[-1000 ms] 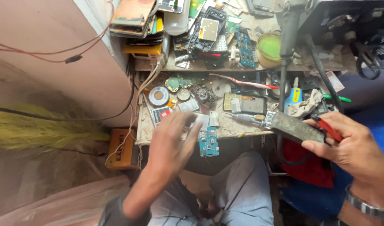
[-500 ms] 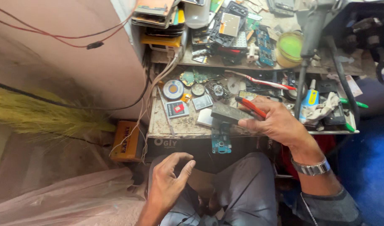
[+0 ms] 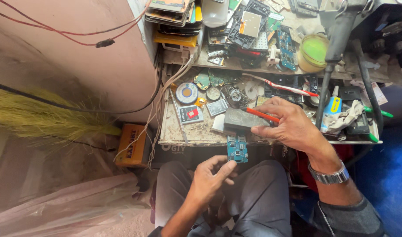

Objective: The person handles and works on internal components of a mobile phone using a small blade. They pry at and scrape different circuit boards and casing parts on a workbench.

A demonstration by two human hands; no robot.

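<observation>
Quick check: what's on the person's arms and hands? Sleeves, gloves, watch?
Both hands are bare, no gloves. The right hand has a silver metal-link watch at the wrist, and above it a dark grey sleeve pushed up the forearm. The left hand has nothing on the wrist; no sleeve shows on the visible forearm.
</observation>
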